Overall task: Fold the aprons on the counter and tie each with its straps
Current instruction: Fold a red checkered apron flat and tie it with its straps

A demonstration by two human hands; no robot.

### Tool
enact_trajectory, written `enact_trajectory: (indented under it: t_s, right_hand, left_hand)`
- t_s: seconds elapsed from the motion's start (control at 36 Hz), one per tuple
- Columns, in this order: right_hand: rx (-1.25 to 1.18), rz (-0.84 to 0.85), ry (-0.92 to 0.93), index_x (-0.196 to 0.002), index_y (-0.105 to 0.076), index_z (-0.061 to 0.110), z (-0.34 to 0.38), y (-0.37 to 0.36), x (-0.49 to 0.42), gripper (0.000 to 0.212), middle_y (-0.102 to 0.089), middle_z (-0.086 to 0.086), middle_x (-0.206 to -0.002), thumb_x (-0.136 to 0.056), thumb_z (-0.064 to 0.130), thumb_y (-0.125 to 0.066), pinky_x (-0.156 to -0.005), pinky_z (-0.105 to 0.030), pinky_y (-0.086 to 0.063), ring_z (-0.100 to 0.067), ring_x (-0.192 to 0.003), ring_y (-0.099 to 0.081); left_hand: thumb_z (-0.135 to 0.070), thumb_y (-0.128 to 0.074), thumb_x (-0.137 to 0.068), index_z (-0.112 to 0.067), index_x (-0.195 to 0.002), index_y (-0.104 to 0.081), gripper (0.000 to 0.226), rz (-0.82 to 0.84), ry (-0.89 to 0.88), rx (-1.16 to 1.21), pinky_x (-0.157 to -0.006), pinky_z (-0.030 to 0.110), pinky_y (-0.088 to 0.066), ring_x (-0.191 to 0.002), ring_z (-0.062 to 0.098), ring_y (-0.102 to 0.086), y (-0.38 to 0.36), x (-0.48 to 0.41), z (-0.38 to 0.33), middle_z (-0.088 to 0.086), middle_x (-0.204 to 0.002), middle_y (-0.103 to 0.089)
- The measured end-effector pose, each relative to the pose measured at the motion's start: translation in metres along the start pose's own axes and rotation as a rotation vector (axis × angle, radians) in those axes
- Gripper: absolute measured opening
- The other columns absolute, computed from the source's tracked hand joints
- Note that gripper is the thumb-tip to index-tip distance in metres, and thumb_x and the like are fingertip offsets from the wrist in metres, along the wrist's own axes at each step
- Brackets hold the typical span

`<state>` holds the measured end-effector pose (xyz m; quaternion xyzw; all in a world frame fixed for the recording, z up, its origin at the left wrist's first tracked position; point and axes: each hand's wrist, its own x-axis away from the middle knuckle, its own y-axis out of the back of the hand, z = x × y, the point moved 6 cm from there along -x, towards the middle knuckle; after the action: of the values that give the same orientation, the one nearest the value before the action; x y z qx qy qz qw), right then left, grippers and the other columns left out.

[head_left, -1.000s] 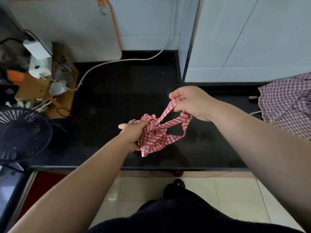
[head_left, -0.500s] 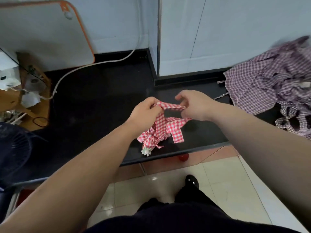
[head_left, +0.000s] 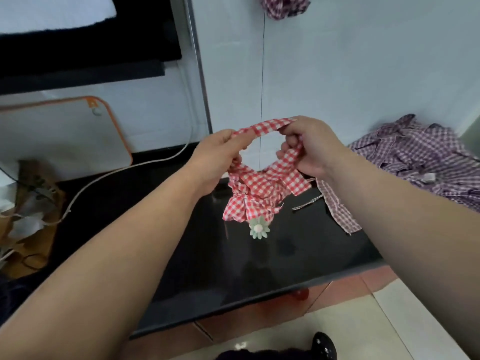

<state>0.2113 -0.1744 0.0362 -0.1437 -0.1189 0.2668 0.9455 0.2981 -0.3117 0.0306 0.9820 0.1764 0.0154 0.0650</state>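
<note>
A small red-and-white checked apron (head_left: pixel 255 193) hangs bunched in the air above the black counter (head_left: pixel 246 261). A pale green fabric flower (head_left: pixel 259 228) dangles from its lower edge. My left hand (head_left: pixel 219 157) pinches one end of a red checked strap (head_left: pixel 262 128). My right hand (head_left: pixel 309 146) grips the other end of that strap and a second strap looped below. The strap arches between both hands. A purple checked apron (head_left: pixel 420 157) lies crumpled on the counter at the right, with its strap (head_left: pixel 337 209) trailing toward the middle.
A white board with an orange rim (head_left: pixel 65 136) leans on the wall at the left, with a white cable (head_left: pixel 124 170) running past it. Cardboard and paper clutter (head_left: pixel 28 203) sits at far left. More purple checked cloth (head_left: pixel 285 6) hangs at the top. Tiled floor lies below the counter edge.
Both hands have lifted the red apron higher off the counter and drawn the strap into an arch between them. My view has tilted up and to the right.
</note>
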Motion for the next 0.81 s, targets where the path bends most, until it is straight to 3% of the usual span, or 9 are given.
enact_trajectory:
  t_s: [0.06, 0.11, 0.22, 0.36, 0.47, 0.61, 0.69, 0.81]
  right_hand:
    - [0.13, 0.073, 0.016, -0.069, -0.046, 0.014, 0.025, 0.012, -0.009, 0.025, -0.029, 0.003, -0.043, -0.087, -0.004, -0.045, -0.038, -0.019, -0.026, -0.01, -0.039, -0.024]
    - [0.226, 0.148, 0.03, -0.074, -0.047, 0.015, 0.052, 0.025, -0.018, 0.022, -0.031, 0.005, -0.045, -0.088, -0.001, -0.048, -0.035, -0.017, -0.018, -0.008, -0.039, -0.022]
    - [0.266, 0.249, 0.061, -0.083, -0.052, 0.017, 0.094, 0.04, -0.028, 0.015, -0.039, 0.004, -0.049, -0.09, 0.004, -0.053, -0.036, -0.017, -0.02, -0.007, -0.043, -0.027]
    - [0.282, 0.24, 0.209, -0.074, -0.052, 0.018, 0.157, 0.08, -0.047, 0.019, -0.045, 0.001, -0.058, -0.093, 0.015, -0.055, -0.038, -0.018, -0.02, -0.009, -0.05, -0.03]
    - [0.341, 0.115, 0.332, -0.085, -0.055, 0.017, 0.2, 0.116, -0.061, 0.009, -0.05, -0.001, -0.065, -0.09, 0.015, -0.063, -0.036, -0.017, -0.028, -0.008, -0.049, -0.037]
    - [0.583, 0.177, 0.453, -0.092, -0.061, 0.018, 0.262, 0.136, -0.065, 0.017, -0.049, 0.0, -0.067, -0.081, 0.024, -0.073, -0.046, -0.022, -0.031, -0.009, -0.054, -0.04]
    - [0.704, 0.095, 0.569, -0.092, -0.066, 0.018, 0.301, 0.154, -0.069, 0.005, -0.05, -0.002, -0.069, -0.089, 0.022, -0.066, -0.047, -0.023, -0.033, -0.01, -0.054, -0.039]
    - [0.785, 0.05, 0.644, -0.091, -0.069, 0.018, 0.351, 0.171, -0.062, 0.018, -0.051, -0.003, -0.072, -0.085, 0.034, -0.068, -0.049, -0.024, -0.035, -0.012, -0.06, -0.042]
  left_hand:
    - [-0.042, -0.069, -0.082, -0.015, -0.076, -0.056, 0.03, -0.031, -0.041, 0.063, -0.068, 0.03, -0.038, -0.061, 0.014, -0.047, -0.009, -0.017, -0.02, -0.007, -0.057, -0.046]
    - [-0.031, -0.06, -0.094, -0.017, -0.07, -0.048, 0.03, -0.04, -0.074, 0.148, -0.065, 0.027, -0.04, -0.058, 0.013, -0.051, -0.026, -0.035, -0.04, -0.006, -0.054, -0.041]
    - [-0.023, -0.05, -0.1, -0.014, -0.079, -0.052, 0.023, -0.051, -0.141, 0.244, -0.066, 0.025, -0.046, -0.063, 0.012, -0.06, -0.05, -0.059, -0.066, -0.007, -0.056, -0.054]
    - [-0.012, -0.042, -0.102, -0.015, -0.104, -0.061, 0.02, 0.001, -0.253, 0.266, -0.066, 0.023, -0.048, -0.068, 0.01, -0.061, -0.093, -0.098, -0.109, -0.006, -0.07, -0.066]
    - [-0.007, -0.038, -0.103, -0.01, -0.088, -0.06, 0.026, -0.003, -0.292, 0.255, -0.067, 0.024, -0.042, -0.064, 0.008, -0.055, -0.127, -0.122, -0.147, -0.005, -0.071, -0.063]
    - [-0.009, -0.042, -0.101, -0.012, -0.076, -0.056, 0.029, -0.118, -0.3, 0.27, -0.065, 0.026, -0.039, -0.057, 0.009, -0.044, -0.154, -0.156, -0.204, -0.001, -0.067, -0.052]
    - [-0.017, -0.054, -0.097, -0.016, -0.083, -0.065, 0.018, -0.115, -0.351, 0.155, -0.061, 0.025, -0.034, -0.055, 0.008, -0.039, -0.172, -0.171, -0.241, -0.003, -0.063, -0.047]
    - [-0.025, -0.061, -0.093, -0.015, -0.082, -0.063, 0.015, -0.114, -0.412, 0.02, -0.05, 0.019, -0.04, -0.049, 0.007, -0.043, -0.198, -0.184, -0.287, -0.005, -0.054, -0.047]
